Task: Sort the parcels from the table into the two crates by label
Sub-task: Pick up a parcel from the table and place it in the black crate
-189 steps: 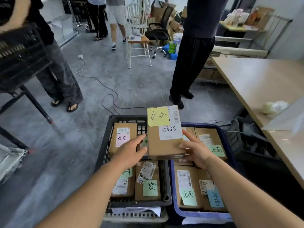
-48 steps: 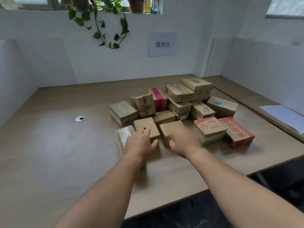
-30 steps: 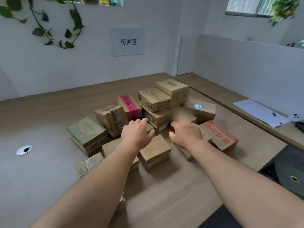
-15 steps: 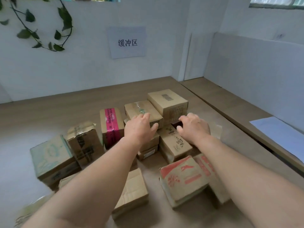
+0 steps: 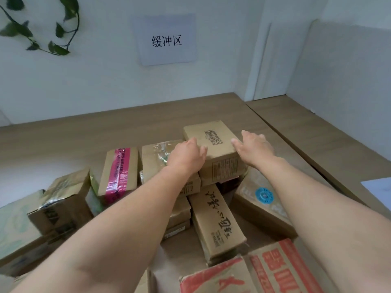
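A pile of cardboard boxes sits on the wooden table. The top box, the one with the barcode on its lid, is the highest in the pile. Everything else is told from that box.

Far to the left of the top box, at the edge of the view, lies a box with pale green print. Next to it, a bit closer to the top box, stands a crumpled brown box with shiny tape on it. Closer again is a box with a pink tape stripe running down it. Just left of the top box, and touching it, is a box with clear crinkly tape.

The left hand reaches over that box. Its fingers lie on the left edge of the top box and its thumb presses on the lid. The fingers are bent a little, but they are not wrapped round the box.

The top box rests on other boxes under it. In front of it, lower down, lies a long box with black brush writing.

The right hand is at the right side of the top box. Its fingers are spread and mostly straight, and its thumb tip touches the lid near the right edge.

To the right of the top box and lower sits a box with a round blue sticker. Nearest the camera are two boxes with red print.

On the wall behind the top box hangs a paper sign, and green vine leaves hang far to the left of it.
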Available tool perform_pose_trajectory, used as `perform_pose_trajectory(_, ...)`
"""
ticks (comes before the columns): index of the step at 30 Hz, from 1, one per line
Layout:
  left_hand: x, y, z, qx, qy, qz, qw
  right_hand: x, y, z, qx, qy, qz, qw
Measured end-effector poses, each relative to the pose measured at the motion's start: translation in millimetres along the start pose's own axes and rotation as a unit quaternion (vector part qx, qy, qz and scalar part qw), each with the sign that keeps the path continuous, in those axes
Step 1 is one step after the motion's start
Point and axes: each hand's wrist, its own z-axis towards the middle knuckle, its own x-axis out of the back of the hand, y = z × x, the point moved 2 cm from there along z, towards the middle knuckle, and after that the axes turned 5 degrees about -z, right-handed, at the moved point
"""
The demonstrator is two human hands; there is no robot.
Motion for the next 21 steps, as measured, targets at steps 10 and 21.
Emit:
perform_pose_trajectory(10,-8.4,-5.8,18.4,0.093,-0.028,-0.247,0.964,-8.7,16.8,5.7,-0.04,-0.079,0.248,0.965)
perform_pose_trajectory(21,14.3,2.9,-67.8,0.019,-0.1,-0.364,0.926,24.0,29.6,-95.7,-0.029,-0.132,0.423,0.896)
